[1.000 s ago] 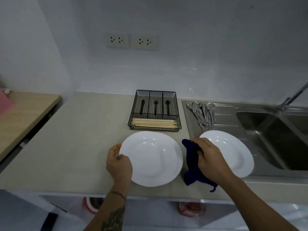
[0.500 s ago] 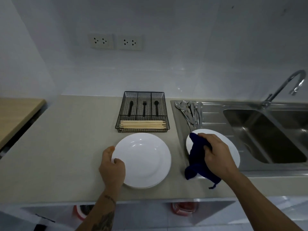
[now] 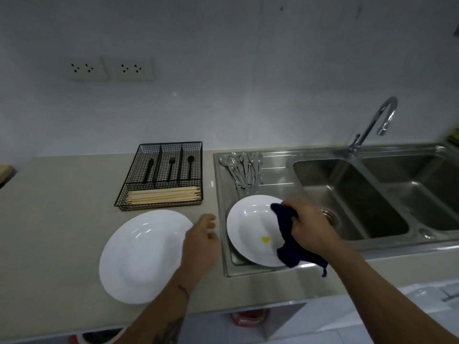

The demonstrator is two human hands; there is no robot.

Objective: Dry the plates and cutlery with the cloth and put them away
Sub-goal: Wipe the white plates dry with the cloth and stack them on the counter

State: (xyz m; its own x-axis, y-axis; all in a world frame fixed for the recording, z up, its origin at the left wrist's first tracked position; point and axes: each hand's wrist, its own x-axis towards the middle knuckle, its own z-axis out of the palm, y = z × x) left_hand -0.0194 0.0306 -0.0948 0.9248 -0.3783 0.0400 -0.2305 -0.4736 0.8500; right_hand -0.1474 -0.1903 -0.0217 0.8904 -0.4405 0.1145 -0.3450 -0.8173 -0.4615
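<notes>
A white plate (image 3: pixel 141 256) lies flat on the beige counter at the left. A second white plate (image 3: pixel 250 227), with a small yellow spot on it, rests on the steel drainboard. My right hand (image 3: pixel 310 227) grips a dark blue cloth (image 3: pixel 285 234) against that plate's right side. My left hand (image 3: pixel 201 242) hovers between the two plates with relaxed fingers, holding nothing. Several metal spoons (image 3: pixel 244 170) lie on the drainboard behind the plate. A black wire cutlery tray (image 3: pixel 161 175) holds black cutlery and wooden chopsticks.
A double steel sink (image 3: pixel 372 189) with a curved tap (image 3: pixel 375 122) fills the right side. The counter (image 3: pixel 62 207) stretches left of the tray. Two wall sockets sit above. The counter's front edge runs just below the plates.
My left hand has let go of the left plate and moved right toward the drainboard plate. My right hand with the cloth has shifted to that plate's right side. The view swung right.
</notes>
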